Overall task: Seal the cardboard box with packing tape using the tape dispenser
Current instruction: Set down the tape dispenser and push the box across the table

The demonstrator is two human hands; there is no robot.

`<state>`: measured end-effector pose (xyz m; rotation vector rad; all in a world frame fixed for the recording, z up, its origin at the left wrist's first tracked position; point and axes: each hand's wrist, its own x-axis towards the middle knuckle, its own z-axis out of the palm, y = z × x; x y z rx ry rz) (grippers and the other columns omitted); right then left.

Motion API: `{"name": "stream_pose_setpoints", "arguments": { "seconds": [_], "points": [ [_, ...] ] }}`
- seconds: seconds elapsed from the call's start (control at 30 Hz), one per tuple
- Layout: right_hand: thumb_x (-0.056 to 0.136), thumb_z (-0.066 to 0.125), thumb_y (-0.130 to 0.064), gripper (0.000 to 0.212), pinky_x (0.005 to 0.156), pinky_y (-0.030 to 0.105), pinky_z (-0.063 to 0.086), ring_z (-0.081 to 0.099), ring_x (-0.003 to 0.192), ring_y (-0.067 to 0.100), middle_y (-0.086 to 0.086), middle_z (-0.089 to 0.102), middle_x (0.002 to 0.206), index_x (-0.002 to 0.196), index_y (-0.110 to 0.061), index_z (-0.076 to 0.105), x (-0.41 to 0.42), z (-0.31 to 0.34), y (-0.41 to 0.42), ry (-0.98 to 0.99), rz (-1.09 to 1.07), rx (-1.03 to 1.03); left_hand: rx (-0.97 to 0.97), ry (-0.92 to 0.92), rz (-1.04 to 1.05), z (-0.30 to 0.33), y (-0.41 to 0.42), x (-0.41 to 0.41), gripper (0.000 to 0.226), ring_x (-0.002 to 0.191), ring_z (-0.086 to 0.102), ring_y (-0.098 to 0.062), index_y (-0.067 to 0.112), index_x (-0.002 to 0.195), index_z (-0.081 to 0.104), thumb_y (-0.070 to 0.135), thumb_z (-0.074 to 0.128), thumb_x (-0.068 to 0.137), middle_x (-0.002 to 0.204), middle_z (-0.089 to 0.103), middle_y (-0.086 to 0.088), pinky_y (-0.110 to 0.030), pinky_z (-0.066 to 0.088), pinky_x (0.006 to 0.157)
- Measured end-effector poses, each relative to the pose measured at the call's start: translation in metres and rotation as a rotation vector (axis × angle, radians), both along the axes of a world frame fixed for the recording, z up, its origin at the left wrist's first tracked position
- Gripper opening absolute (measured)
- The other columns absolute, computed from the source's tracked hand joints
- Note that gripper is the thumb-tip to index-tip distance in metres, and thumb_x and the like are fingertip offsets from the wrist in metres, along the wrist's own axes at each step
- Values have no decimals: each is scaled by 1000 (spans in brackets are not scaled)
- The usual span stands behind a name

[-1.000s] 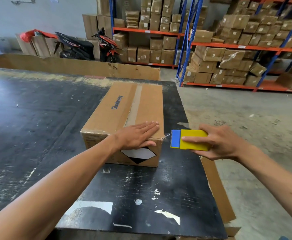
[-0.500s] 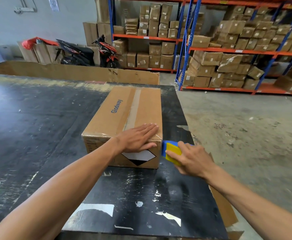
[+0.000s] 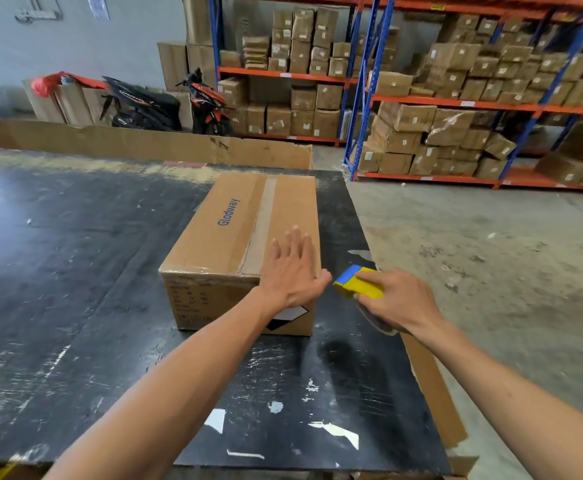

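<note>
A brown cardboard box (image 3: pixel 227 230) printed "Glodway" lies on the black table (image 3: pixel 75 271), with a strip of tape along its top seam. My left hand (image 3: pixel 292 271) rests flat on the box's near right corner, fingers spread, holding nothing. Just right of that corner my right hand (image 3: pixel 397 303) grips the yellow and blue tape dispenser (image 3: pixel 357 284), its blue end pointing toward the box. The roll under my palm is mostly hidden.
A long cardboard sheet (image 3: pixel 144 143) stands along the table's far edge. Another cardboard piece (image 3: pixel 435 389) hangs off the right edge. Beyond are a parked scooter (image 3: pixel 165 105) and blue-orange racks (image 3: pixel 456 98) stacked with boxes, over a concrete floor (image 3: pixel 491 254).
My right hand has lifted the dispenser from the box's lower side up beside the near right corner. My left hand has turned so its fingers point away from me along the box top.
</note>
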<state>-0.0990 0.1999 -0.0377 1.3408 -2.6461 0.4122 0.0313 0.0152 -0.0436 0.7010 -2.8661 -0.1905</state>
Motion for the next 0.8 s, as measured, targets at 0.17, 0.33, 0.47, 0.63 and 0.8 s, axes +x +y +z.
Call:
{"name": "stream_pose_setpoints", "arguments": {
  "seconds": [0.17,0.33,0.47,0.63,0.8],
  "points": [
    [79,70,-52,41,92,36,50,66,106,26,1,74,110,111,-26,71,-12,-8,1,-537,-222,-246,64,-59,118,5,-1,-11,82,151,1,-41,3,157,10,60,13,98,163,1,-26,-56,0,121],
    [94,59,-46,46,63,33,39,58,75,27,11,64,73,70,-7,63,-20,-36,8,-703,-336,-232,-1,-88,107,3,-3,-11,81,151,6,-41,2,156,14,58,12,97,163,7,-26,-56,5,120],
    [98,53,-46,53,69,31,38,56,81,31,14,63,75,56,-13,59,-29,-69,9,-677,-428,-178,-16,-100,112,3,-3,-13,82,151,7,-41,3,156,16,59,10,97,163,8,-25,-55,5,121],
    [99,47,-52,53,71,32,38,59,93,36,20,69,99,77,-7,63,-33,-93,7,-638,-476,-12,-58,-96,120,0,-3,-14,84,149,13,-41,2,154,20,60,9,95,162,15,-25,-56,11,120],
    [99,45,-54,59,99,41,42,48,124,40,26,49,137,131,-5,55,-35,-76,-7,-463,-435,207,-56,-69,136,-1,0,-13,85,150,10,-40,-1,154,17,60,11,94,162,12,-26,-54,8,121]
  ]
}}
